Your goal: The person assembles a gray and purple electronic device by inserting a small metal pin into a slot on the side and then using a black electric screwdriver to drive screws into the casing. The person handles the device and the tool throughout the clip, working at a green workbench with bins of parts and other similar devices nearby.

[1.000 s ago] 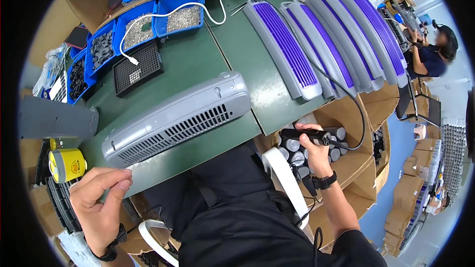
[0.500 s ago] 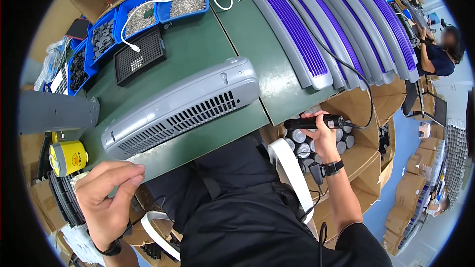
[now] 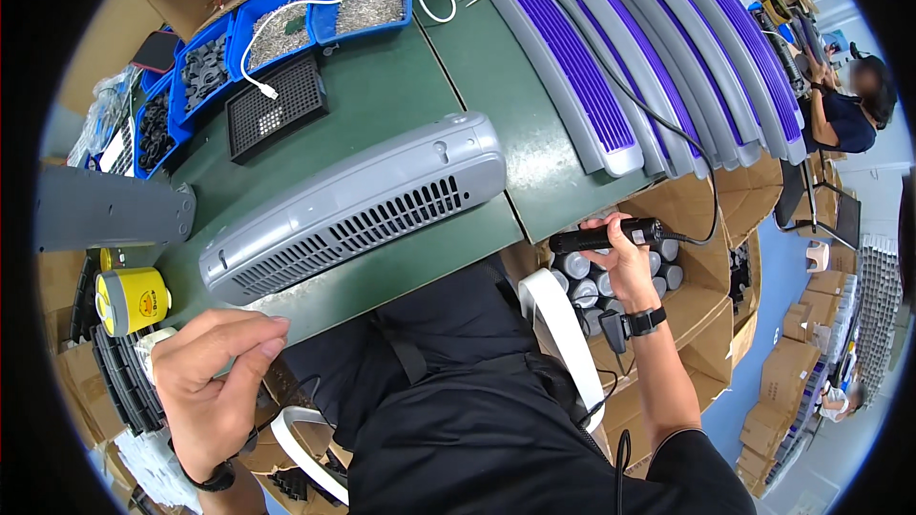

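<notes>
My right hand (image 3: 620,262) is wrapped round a black corded electric screwdriver (image 3: 572,239), held level off the table's front edge. Its cable loops up and away to the far side. Thumb and fingertips of my left hand (image 3: 215,377) meet in a pinch by the near left table edge. Whatever is between them, if anything, is too small to make out. Between and beyond the hands lies a long grey plastic housing (image 3: 382,172) with a slotted vent facing me. Neither hand touches it.
Blue bins (image 3: 277,36) of screws and black parts stand far left, beside a black perforated tray (image 3: 277,113). Several grey-and-purple grilled units (image 3: 582,76) lie far right. A yellow container (image 3: 134,301) stands left. Cardboard boxes hold grey cylinders (image 3: 582,294). Another person (image 3: 840,110) works at right.
The view has shifted very slightly. Both hands keep nearly the same pose, and the housing lies where it was on the table.
</notes>
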{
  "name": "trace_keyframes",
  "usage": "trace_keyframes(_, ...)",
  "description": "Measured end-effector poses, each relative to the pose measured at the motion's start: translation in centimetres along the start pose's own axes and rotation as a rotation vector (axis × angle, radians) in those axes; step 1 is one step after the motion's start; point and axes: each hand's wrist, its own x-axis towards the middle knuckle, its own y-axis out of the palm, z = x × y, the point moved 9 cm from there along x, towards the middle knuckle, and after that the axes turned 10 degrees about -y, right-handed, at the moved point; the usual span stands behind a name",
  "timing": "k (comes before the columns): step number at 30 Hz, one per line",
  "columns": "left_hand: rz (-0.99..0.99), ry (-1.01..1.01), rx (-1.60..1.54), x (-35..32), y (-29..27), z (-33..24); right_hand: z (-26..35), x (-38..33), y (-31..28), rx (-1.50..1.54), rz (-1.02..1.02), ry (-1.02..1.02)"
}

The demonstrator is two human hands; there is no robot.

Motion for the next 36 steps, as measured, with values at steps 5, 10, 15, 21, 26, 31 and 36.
trace_keyframes(5, 0.004, -0.017, -0.003, -0.2, 0.1, 0.2, 0.0, -0.1, 0.0, 0.011, -0.01, 0.007)
trace_keyframes(10, 0.018, -0.008, -0.007, -0.1, 0.2, 0.0, -0.2, 0.0, -0.2, 0.022, -0.016, 0.019)
trace_keyframes(15, 0.01, 0.008, -0.02, -0.3, 0.4, -0.3, 1.1, -0.8, 0.4, 0.005, 0.005, -0.024)
trace_keyframes(21, 0.049, -0.013, -0.166, -0.7, 2.7, -0.6, 12.3, -5.9, 2.7, -0.309, 0.318, -0.275)
trace_keyframes(26, 0.225, 0.015, -0.513, -1.1, 7.5, -0.9, 24.6, -8.7, 12.2, 0.018, 0.446, -0.502)
trace_keyframes(31, 0.336, -0.131, -0.893, -0.6, 11.7, -0.5, 31.5, -7.2, 22.3, 0.412, 0.657, -0.696)
trace_keyframes(36, 0.346, -0.225, -1.143, 0.3, 12.9, 0.3, 32.6, -6.9, 29.2, 0.574, 0.787, -0.724)
